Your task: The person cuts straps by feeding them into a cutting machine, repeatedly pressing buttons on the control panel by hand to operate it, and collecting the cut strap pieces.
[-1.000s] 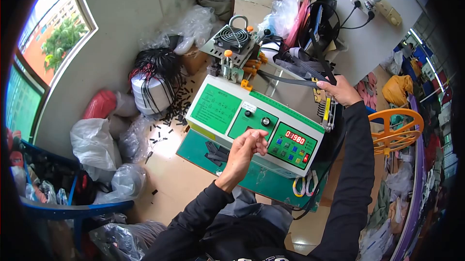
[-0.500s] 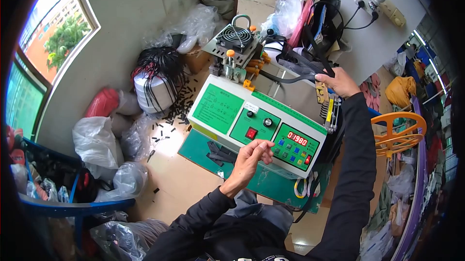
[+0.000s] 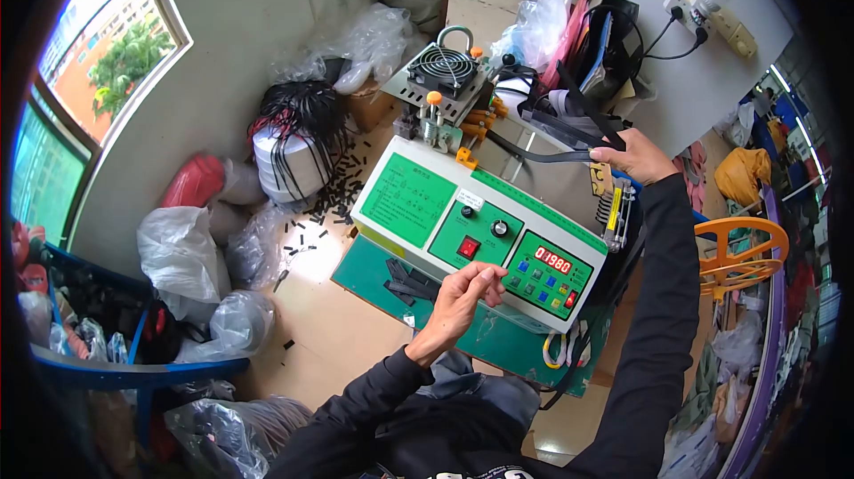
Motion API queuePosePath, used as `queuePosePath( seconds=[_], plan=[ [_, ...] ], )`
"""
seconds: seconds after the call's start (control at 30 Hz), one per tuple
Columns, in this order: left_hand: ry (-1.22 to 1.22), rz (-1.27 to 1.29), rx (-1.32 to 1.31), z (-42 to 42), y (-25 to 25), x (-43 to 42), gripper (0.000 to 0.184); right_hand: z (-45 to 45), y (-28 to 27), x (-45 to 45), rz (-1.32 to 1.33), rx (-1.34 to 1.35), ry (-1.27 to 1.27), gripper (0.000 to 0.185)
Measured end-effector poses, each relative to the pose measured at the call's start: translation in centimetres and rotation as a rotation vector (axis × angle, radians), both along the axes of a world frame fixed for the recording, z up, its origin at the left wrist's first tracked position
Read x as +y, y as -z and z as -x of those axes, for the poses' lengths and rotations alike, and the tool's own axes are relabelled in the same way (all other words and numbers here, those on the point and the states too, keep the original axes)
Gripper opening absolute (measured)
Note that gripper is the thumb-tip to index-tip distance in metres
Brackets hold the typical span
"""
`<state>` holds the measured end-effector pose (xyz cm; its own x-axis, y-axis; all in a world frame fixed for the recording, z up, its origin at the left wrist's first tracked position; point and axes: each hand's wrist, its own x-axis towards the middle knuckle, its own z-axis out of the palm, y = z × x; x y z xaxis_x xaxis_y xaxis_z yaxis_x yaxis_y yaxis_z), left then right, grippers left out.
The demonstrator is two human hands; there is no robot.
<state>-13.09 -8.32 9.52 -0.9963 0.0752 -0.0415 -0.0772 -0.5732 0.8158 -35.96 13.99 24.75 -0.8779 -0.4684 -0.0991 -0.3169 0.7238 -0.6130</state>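
Note:
My right hand (image 3: pixel 639 157) is closed on a black webbing strap (image 3: pixel 543 157) at the far right corner of a white and green strap-cutting machine (image 3: pixel 485 228). From my fingers the strap runs left to the machine's orange guides (image 3: pixel 480 123), and another length rises behind. My left hand (image 3: pixel 469 297) hovers before the front edge, close to the keypad, with fingers curled and thumb against them; nothing shows in it. The red display (image 3: pixel 552 260) reads 01980. Cut black strap pieces (image 3: pixel 409 281) lie on the green tabletop (image 3: pixel 360 267) at the machine's front left.
Many short black pieces (image 3: pixel 336 187) litter the floor beside a white spool (image 3: pixel 286 163) draped with black cords. Plastic bags (image 3: pixel 182 257) stand at the left. An orange reel (image 3: pixel 738 252) is right of my arm. A fan (image 3: pixel 442 70) tops the machine's cutting head.
My right hand has moved a little to the right with the strap, which looks straighter. My left hand stays curled near the panel. The whole view has shifted slightly.

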Motion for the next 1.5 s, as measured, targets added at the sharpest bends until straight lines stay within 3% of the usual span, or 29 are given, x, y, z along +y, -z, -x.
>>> queuePosePath(
  seconds=[0.3, 0.63, 0.77, 0.8, 0.93, 1.1, 1.27, 1.5],
  plan=[
    [-0.019, -0.003, -0.020, -0.1, 0.2, -0.4, 0.026, -0.7, -0.6, -0.4, -0.102, -0.028, -0.053, 0.031],
    [-0.011, 0.014, -0.002, -0.4, 0.3, 0.0, 0.023, 0.3, 1.3, -2.7, 0.037, 0.055, 0.004, 0.033],
    [-0.088, 0.684, 0.268, -0.7, -0.4, 0.0, 0.017, 0.8, 2.2, -4.2, 0.038, 0.046, 0.041, 0.027],
    [-0.084, 0.685, 0.267, -0.7, -0.4, 0.0, 0.017, 0.9, 2.4, -4.5, 0.039, 0.045, 0.045, 0.027],
    [-0.320, 1.075, 0.579, -0.8, -0.1, 0.8, 0.021, 1.2, 3.2, -5.0, 0.083, 0.039, 0.105, 0.028],
    [-0.339, 1.415, 0.663, -0.7, 0.6, 1.6, 0.040, 1.7, 4.5, -4.6, 0.203, 0.062, 0.044, 0.033],
    [-0.269, 1.552, 0.699, -0.2, 1.0, 2.4, 0.048, 1.3, 4.8, -4.6, 0.176, 0.081, 0.077, 0.034],
    [-0.197, 1.556, 0.735, 0.4, 1.6, 3.3, 0.053, 1.7, 5.7, -3.9, 0.142, 0.074, 0.110, 0.033]
  ],
)
